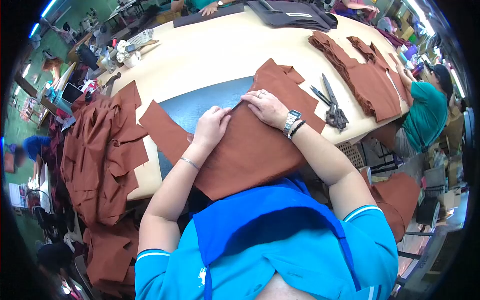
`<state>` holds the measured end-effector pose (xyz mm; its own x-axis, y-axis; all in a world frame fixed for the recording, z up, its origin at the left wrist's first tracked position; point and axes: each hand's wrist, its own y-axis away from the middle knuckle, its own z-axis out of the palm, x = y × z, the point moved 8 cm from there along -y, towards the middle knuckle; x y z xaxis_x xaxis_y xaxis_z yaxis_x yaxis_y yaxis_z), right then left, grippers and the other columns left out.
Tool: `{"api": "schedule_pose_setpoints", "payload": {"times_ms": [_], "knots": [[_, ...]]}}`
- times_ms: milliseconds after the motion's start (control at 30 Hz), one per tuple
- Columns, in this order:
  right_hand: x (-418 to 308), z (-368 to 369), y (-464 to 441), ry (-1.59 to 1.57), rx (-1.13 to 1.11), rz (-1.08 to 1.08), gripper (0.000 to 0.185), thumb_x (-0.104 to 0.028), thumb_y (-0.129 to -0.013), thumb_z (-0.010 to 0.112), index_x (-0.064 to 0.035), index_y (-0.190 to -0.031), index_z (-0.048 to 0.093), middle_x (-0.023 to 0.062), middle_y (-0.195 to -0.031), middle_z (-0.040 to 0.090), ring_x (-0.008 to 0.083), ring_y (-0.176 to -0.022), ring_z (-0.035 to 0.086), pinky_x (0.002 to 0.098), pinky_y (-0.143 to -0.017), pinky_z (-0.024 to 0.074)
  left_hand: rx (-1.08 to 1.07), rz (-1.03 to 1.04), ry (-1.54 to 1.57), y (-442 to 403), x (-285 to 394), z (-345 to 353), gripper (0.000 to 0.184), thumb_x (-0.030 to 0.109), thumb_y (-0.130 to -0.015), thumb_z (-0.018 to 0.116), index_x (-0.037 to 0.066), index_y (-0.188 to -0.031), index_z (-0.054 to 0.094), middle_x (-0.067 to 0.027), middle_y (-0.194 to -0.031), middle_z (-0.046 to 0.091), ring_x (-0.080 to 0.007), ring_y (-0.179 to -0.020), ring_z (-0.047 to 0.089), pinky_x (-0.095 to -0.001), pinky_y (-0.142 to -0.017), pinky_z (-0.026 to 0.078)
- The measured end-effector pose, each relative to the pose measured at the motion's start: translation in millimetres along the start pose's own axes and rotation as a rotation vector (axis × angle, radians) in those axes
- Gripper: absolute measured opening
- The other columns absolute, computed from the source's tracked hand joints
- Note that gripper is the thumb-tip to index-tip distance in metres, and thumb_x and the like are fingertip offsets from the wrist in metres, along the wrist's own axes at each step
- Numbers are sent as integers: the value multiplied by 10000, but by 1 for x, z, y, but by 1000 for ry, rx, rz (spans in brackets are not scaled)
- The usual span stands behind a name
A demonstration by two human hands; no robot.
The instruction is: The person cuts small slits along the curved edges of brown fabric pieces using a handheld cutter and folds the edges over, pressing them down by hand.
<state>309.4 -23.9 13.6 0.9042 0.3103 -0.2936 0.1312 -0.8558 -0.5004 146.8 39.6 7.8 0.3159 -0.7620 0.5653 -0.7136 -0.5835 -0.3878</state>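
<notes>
A rust-brown fabric piece, which may be leather, lies over the table's near edge and reaches my lap. At its upper edge, the fingers of my left hand are closed in a pinch on the fabric. Close by on the right, my right hand pinches the same edge, fingertips near those of the left. Beneath the fabric is a dark blue-grey mat. Large dark shears rest to the right of my right hand, blades pointing away, with a smaller pointed tool beside them.
A heap of brown pieces hangs over the table's left edge. Stacked brown pieces lie on the right, near a person in a green shirt. A white container with a brush stands far left. Dark folded material lies at the back.
</notes>
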Motion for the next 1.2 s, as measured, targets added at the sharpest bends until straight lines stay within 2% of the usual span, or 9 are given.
{"api": "schedule_pose_setpoints", "payload": {"times_ms": [233,367,433,500,700,733,767,867,1200], "knots": [[0,10,2,124,-80,-47,297,-129,-963,517,-106,-1222,659,122,-1264,637,322,-1165,592,426,-1002,478,65,100,-124,19,6,-13,148,147,-939,632,95,-1036,733,-124,-926,647,-318,-773,674,-419,-684,564],[-26,6,-2,193,-291,0,455,-433,-963,557,-225,-1367,576,231,-1359,541,417,-1237,526,503,-1022,453,52,106,-177,20,6,-10,160,169,-951,609,107,-1053,716,-115,-918,630,-321,-769,670,-428,-676,564],[-38,17,6,315,-449,72,754,-809,-853,436,-381,-1474,448,308,-1507,356,502,-1371,381,693,-1050,341,54,107,-180,20,6,-9,164,178,-955,600,114,-1059,710,-113,-915,622,-321,-769,669,-430,-675,564],[-40,15,9,337,-473,119,805,-847,-832,406,-373,-1482,438,289,-1531,338,487,-1423,319,752,-1057,264,54,100,-190,21,7,-10,161,175,-951,604,117,-1056,713,-110,-916,624,-320,-771,670,-429,-675,564],[14,-9,1,531,-303,345,796,-784,-882,408,-234,-1448,503,197,-1546,369,379,-1465,291,727,-1116,153,45,83,-198,21,8,-10,174,159,-941,625,104,-1067,730,-120,-952,640,-323,-789,669,-419,-701,562],[2,-10,-4,458,-230,275,732,-725,-906,452,-191,-1397,545,187,-1500,428,348,-1432,351,727,-1099,197,31,71,-205,20,8,-11,185,152,-936,634,98,-1080,737,-127,-969,647,-325,-798,669,-415,-716,561],[-15,-8,-8,349,-176,169,619,-627,-916,545,-157,-1318,587,172,-1406,520,325,-1347,461,630,-1073,342,31,72,-199,20,7,-12,186,155,-935,636,97,-1080,737,-126,-967,649,-325,-797,668,-413,-717,560],[-65,15,-7,50,-230,-73,519,-507,-905,631,-100,-1228,611,149,-1240,609,314,-1194,581,424,-964,490,6,50,-168,20,5,-14,186,161,-929,646,89,-1073,737,-122,-953,655,-323,-791,665,-403,-716,556],[-87,29,8,261,-343,-27,690,-645,-928,507,-143,-1402,523,196,-1404,499,362,-1318,472,609,-1050,387,-82,90,-256,56,7,-50,146,135,-901,664,83,-1007,750,-82,-888,656,-257,-808,648,-362,-765,492]]}}
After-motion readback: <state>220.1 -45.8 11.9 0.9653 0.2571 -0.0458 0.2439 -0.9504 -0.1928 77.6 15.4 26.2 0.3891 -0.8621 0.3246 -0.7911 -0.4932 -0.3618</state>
